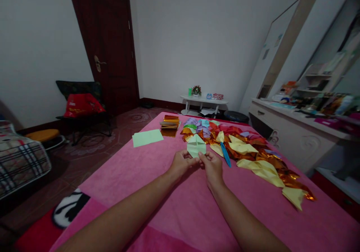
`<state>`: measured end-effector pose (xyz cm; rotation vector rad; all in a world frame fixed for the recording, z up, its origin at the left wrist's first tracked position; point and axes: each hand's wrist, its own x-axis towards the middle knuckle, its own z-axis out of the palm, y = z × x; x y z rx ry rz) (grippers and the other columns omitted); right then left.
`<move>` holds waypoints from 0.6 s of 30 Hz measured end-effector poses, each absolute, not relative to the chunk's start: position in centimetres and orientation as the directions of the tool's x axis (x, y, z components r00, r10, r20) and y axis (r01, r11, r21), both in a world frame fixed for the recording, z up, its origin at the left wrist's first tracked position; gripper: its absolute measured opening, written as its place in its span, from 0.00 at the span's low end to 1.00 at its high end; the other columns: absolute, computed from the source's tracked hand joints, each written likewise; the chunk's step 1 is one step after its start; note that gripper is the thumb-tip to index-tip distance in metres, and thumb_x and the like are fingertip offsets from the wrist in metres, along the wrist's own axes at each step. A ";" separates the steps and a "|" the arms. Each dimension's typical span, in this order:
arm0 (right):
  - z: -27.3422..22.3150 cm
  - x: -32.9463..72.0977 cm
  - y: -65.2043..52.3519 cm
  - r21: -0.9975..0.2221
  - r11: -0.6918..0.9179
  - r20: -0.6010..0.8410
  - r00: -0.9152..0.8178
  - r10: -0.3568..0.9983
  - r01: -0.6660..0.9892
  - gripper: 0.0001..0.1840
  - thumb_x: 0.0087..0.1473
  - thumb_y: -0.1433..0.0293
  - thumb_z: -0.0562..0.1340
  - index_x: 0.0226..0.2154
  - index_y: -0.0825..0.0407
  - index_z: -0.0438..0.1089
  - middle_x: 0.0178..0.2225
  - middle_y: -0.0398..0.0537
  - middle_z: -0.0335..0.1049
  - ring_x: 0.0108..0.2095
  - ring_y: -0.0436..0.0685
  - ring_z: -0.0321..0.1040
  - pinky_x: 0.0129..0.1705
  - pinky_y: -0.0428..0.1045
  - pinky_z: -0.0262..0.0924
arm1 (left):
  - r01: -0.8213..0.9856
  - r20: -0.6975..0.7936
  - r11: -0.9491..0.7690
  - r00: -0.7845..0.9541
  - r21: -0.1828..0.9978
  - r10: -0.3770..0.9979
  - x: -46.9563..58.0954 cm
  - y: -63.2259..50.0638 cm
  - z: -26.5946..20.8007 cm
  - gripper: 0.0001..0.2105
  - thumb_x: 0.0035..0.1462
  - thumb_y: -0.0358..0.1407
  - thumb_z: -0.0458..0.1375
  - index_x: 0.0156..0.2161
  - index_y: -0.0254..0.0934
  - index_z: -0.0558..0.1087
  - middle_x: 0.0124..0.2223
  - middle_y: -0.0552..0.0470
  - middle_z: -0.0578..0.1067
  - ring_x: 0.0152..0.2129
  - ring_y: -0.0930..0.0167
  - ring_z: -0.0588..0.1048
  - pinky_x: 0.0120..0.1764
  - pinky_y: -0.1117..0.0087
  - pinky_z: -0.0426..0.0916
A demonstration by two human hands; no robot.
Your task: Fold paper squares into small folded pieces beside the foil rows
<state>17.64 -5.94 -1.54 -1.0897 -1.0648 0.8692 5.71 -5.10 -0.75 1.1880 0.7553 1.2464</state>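
Both hands pinch the near edge of a pale green sheet of folded paper (196, 146), which has a pointed top and visible creases. My left hand (181, 163) grips its lower left corner, fingers closed. At the lower right, my right hand (212, 165) has its thumb on the paper's front. Left of them lies a stack of flat pale green paper (147, 138) on the pink cloth (157, 203). Behind that is a pile of shiny gold-orange paper (170, 124). Right of my hands are folded yellow paper pieces (260, 169) and a narrow blue folded piece (225, 154).
More folded shapes in purple, red and orange foil spread along the cloth's right side. A low white table (204, 99) holds a small plant. A dresser (298, 132) stands at the right. At the left are a chair with a red bag (83, 105) and a dark door (107, 49).
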 end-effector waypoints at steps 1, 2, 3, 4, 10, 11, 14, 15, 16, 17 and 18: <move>-1.7 17.7 -5.9 -0.966 0.252 0.228 0.279 0.933 -0.054 0.17 0.44 0.57 0.65 0.21 0.52 0.65 0.16 0.40 0.65 0.16 0.48 0.60 0.19 0.44 0.54 | -0.315 0.165 -0.094 0.208 0.945 0.964 5.8 -5.1 -0.8 0.17 0.35 0.41 0.70 0.27 0.28 0.75 0.24 0.46 0.76 0.18 0.75 0.69 0.22 0.75 0.60; -1.8 17.7 -6.0 -0.967 0.247 0.221 0.277 0.935 -0.065 0.17 0.44 0.57 0.65 0.21 0.52 0.65 0.16 0.40 0.66 0.16 0.48 0.60 0.19 0.43 0.54 | -0.331 0.164 -0.093 0.196 0.939 0.967 5.9 -5.2 -0.8 0.16 0.36 0.41 0.70 0.25 0.29 0.74 0.23 0.47 0.75 0.17 0.75 0.69 0.22 0.75 0.60; -1.9 17.7 -6.0 -0.968 0.239 0.211 0.268 0.940 -0.074 0.17 0.44 0.57 0.65 0.21 0.53 0.65 0.17 0.40 0.67 0.16 0.48 0.60 0.19 0.43 0.54 | -0.349 0.163 -0.091 0.181 0.933 0.970 5.9 -5.1 -0.9 0.16 0.36 0.41 0.70 0.25 0.29 0.74 0.22 0.48 0.74 0.17 0.75 0.69 0.22 0.75 0.61; -2.0 17.7 -6.0 -0.971 0.227 0.200 0.250 0.947 -0.082 0.16 0.44 0.57 0.66 0.21 0.53 0.67 0.17 0.41 0.67 0.16 0.48 0.60 0.19 0.43 0.54 | -0.367 0.161 -0.090 0.165 0.926 0.973 5.9 -5.1 -1.0 0.16 0.37 0.41 0.69 0.25 0.29 0.73 0.22 0.49 0.74 0.17 0.75 0.69 0.23 0.75 0.62; -1.8 17.3 -6.1 -0.983 0.154 0.141 0.130 0.981 -0.095 0.15 0.42 0.61 0.67 0.22 0.58 0.73 0.16 0.45 0.70 0.16 0.47 0.62 0.18 0.42 0.56 | -0.415 0.170 -0.104 0.125 0.904 0.978 5.7 -5.0 -0.8 0.15 0.42 0.42 0.66 0.26 0.31 0.69 0.19 0.55 0.70 0.15 0.77 0.67 0.21 0.75 0.61; -1.8 17.3 -6.1 -0.984 0.150 0.138 0.122 0.983 -0.095 0.15 0.42 0.61 0.67 0.22 0.58 0.73 0.16 0.45 0.70 0.15 0.47 0.62 0.18 0.42 0.56 | -0.411 0.173 -0.105 0.132 0.906 0.976 5.6 -5.0 -0.8 0.15 0.43 0.42 0.66 0.26 0.31 0.69 0.19 0.55 0.69 0.14 0.77 0.67 0.20 0.75 0.61; -1.6 17.4 -6.2 -0.986 0.135 0.127 0.090 0.988 -0.096 0.16 0.42 0.61 0.68 0.21 0.59 0.73 0.15 0.46 0.70 0.15 0.46 0.61 0.17 0.41 0.55 | -0.392 0.174 -0.103 0.151 0.914 0.973 5.4 -4.9 -0.8 0.16 0.43 0.43 0.66 0.24 0.31 0.69 0.18 0.54 0.69 0.14 0.76 0.67 0.20 0.75 0.60; -1.6 17.4 -6.3 -0.987 0.130 0.123 0.077 0.989 -0.097 0.16 0.41 0.61 0.68 0.21 0.59 0.73 0.15 0.46 0.70 0.14 0.46 0.61 0.17 0.41 0.55 | -0.384 0.173 -0.103 0.151 0.918 0.973 5.3 -4.8 -0.9 0.16 0.43 0.43 0.66 0.24 0.30 0.69 0.18 0.54 0.69 0.13 0.76 0.67 0.20 0.75 0.60; -1.5 17.4 -6.3 -0.987 0.126 0.120 0.064 0.991 -0.099 0.16 0.41 0.61 0.68 0.20 0.59 0.73 0.15 0.46 0.70 0.14 0.47 0.61 0.17 0.42 0.55 | -0.376 0.170 -0.104 0.149 0.921 0.974 5.2 -4.7 -1.1 0.17 0.43 0.44 0.66 0.23 0.30 0.70 0.17 0.54 0.69 0.13 0.76 0.67 0.19 0.74 0.60; -1.5 17.4 -6.3 -0.987 0.122 0.117 0.053 0.992 -0.101 0.16 0.41 0.61 0.69 0.20 0.59 0.73 0.15 0.46 0.70 0.14 0.47 0.61 0.16 0.42 0.55 | -0.367 0.168 -0.105 0.144 0.924 0.975 5.2 -4.6 -1.3 0.17 0.43 0.43 0.66 0.23 0.30 0.70 0.17 0.53 0.69 0.13 0.76 0.67 0.19 0.74 0.60; -1.5 17.4 -6.4 -0.987 0.118 0.114 0.043 0.992 -0.104 0.16 0.40 0.61 0.69 0.20 0.59 0.73 0.15 0.46 0.70 0.14 0.47 0.62 0.16 0.42 0.55 | -0.359 0.167 -0.107 0.139 0.927 0.976 5.2 -4.5 -1.5 0.17 0.43 0.44 0.66 0.23 0.30 0.70 0.17 0.53 0.69 0.13 0.76 0.67 0.19 0.74 0.60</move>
